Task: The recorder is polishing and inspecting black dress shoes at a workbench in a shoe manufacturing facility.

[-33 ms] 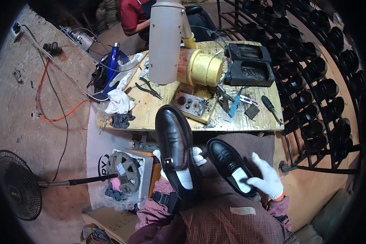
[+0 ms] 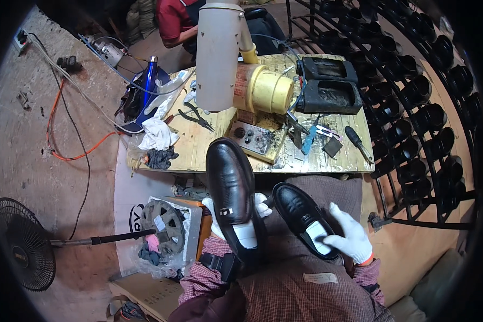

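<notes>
My left hand (image 2: 262,205), in a white glove, holds a black leather loafer (image 2: 229,180) from beneath. White fingertips show along its right side and part of the glove at its left. The loafer is raised toe-away, with a metal ornament on its strap and a pale insole at the heel. A second black loafer (image 2: 295,206) rests on my lap to the right, its pale insole facing up. Beside it my right hand (image 2: 353,236), also white-gloved, is open with fingers stretched out. Its thumb reaches over the heel of that shoe.
Ahead stands a wooden bench (image 2: 185,153) with pliers (image 2: 196,117), a control box (image 2: 251,138), a yellow machine (image 2: 271,91) and a screwdriver (image 2: 358,144). A shoe rack (image 2: 440,220) is at right, a fan (image 2: 24,244) at left. Another person (image 2: 174,24) sits beyond the bench.
The loafer in my left hand has turned very slightly, showing a little more of its strap ornament. My right hand and the other loafer look nearly the same.
</notes>
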`<state>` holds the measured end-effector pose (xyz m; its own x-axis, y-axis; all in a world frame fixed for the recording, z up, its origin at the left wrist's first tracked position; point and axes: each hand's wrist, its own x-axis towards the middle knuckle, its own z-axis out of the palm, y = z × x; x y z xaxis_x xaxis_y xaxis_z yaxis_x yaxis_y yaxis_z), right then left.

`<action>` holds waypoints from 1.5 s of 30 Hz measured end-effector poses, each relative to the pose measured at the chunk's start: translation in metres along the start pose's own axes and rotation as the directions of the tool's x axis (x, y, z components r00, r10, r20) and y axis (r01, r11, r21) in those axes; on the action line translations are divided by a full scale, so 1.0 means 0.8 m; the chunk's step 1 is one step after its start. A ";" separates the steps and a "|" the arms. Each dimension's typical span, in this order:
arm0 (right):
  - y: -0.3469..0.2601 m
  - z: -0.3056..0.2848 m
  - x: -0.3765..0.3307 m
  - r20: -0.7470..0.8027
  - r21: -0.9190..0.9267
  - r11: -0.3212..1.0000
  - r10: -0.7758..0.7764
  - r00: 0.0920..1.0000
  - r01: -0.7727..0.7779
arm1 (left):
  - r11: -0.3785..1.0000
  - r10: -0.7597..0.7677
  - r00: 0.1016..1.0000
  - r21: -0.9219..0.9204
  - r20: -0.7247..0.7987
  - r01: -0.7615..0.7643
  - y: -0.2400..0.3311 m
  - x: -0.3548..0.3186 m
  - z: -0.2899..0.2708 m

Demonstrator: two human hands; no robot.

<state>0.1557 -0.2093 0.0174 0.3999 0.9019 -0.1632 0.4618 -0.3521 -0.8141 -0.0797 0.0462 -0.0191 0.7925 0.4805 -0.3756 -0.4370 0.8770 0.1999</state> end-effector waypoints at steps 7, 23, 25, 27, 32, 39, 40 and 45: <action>0.007 0.017 -0.003 0.055 -0.013 0.995 0.100 0.993 -0.100 | 0.907 0.217 0.974 0.382 -0.060 -0.179 0.030 0.047 0.018; 0.006 0.013 0.009 0.105 0.017 0.987 0.157 0.982 -0.160 | 0.758 0.516 0.839 0.548 -0.171 -0.355 0.124 0.110 0.100; 0.006 0.011 0.010 0.108 -0.002 0.988 0.156 0.982 -0.156 | 0.746 0.554 0.821 0.519 -0.135 -0.418 0.143 0.121 0.103; 0.005 0.010 0.011 0.122 -0.009 0.985 0.174 0.977 -0.174 | 0.755 0.594 0.801 0.395 -0.074 -0.523 0.157 0.127 0.105; 0.006 0.010 0.016 0.127 -0.042 0.985 0.174 0.977 -0.170 | 0.718 0.648 0.760 0.366 -0.041 -0.592 0.186 0.131 0.098; 0.013 0.005 0.008 0.020 -0.149 0.983 0.113 0.993 -0.108 | 0.671 0.616 0.766 0.388 0.183 -0.632 0.186 0.107 0.059; 0.014 0.003 0.005 -0.014 -0.083 0.988 0.128 0.992 -0.129 | 0.677 0.612 0.773 0.393 0.169 -0.622 0.173 0.097 0.050; 0.009 -0.042 -0.028 -0.020 0.510 0.785 0.419 0.908 -0.351 | 0.908 -0.048 0.998 0.419 0.040 0.026 0.040 0.030 -0.003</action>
<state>0.1768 -0.2405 0.0344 0.5719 0.6665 -0.4782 -0.1816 -0.4657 -0.8661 -0.0754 0.0856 -0.0240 0.8288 0.4381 -0.3480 -0.1975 0.8111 0.5505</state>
